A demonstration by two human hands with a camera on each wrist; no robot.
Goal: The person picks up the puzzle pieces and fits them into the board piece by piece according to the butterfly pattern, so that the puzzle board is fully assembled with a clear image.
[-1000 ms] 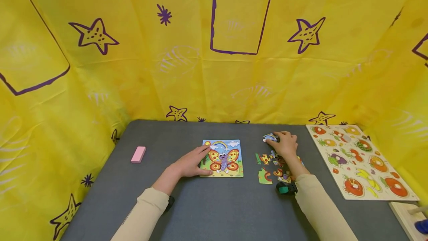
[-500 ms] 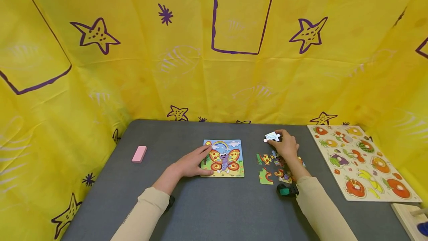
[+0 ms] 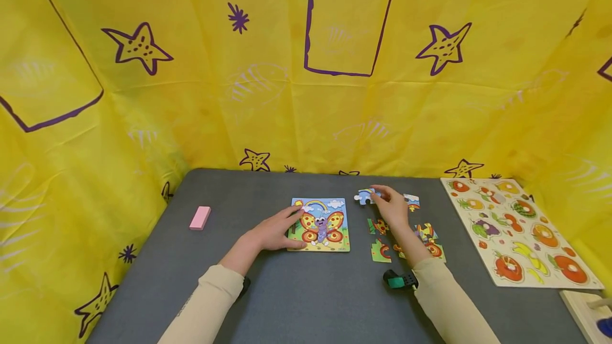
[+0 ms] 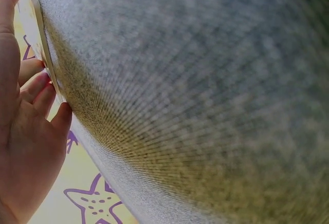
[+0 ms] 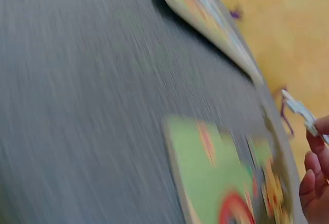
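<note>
The left hand [image 3: 270,233] rests against the left side of a square butterfly puzzle board [image 3: 330,227], its thumb along the near edge and fingers on the left part. In the left wrist view, the fingers [image 4: 43,98] touch the board's edge. Thumb and fingers of the right hand [image 3: 393,208] pinch a jigsaw piece [image 3: 364,196] with blue sky and rainbow, raised just right of the board. That piece [image 5: 299,110] appears edge-on in the right wrist view. Loose jigsaw pieces [image 3: 381,251] lie below the right hand, partly hidden by the forearm.
Another sky piece [image 3: 413,202] lies right of the right hand. A fruit peg board [image 3: 513,232] covers the table's right side, with part of a wooden toy [image 3: 580,307] before it. A pink block [image 3: 200,217] lies at left. Yellow cloth [image 3: 268,105] hangs behind the grey table [image 3: 306,301].
The right hand has carried the rainbow piece left toward the butterfly board, tilting it on the way. Another sky piece is uncovered behind it. The left hand stays on the board.
</note>
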